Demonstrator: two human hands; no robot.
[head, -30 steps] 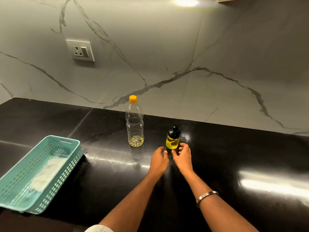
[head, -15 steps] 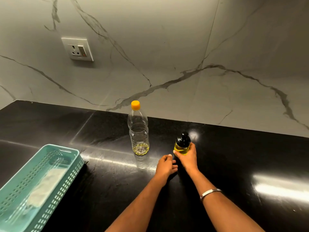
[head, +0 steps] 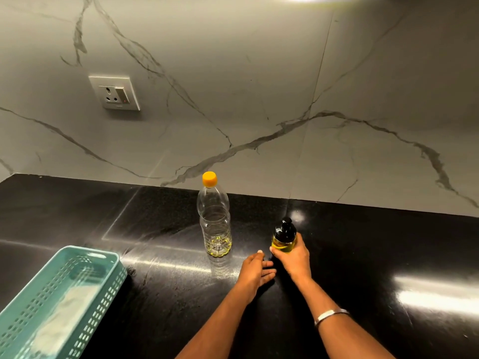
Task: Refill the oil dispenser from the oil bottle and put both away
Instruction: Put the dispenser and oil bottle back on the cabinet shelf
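teal basket (lower left) | wall socket | black counter

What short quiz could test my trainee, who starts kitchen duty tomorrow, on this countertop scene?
1. True or false: the oil bottle has its orange cap on.
2. Which hand grips the oil dispenser? A) left hand B) right hand
3. Fill in: the teal basket sits to the ____ of the bottle.

Key: 1 true; 2 B; 3 left.
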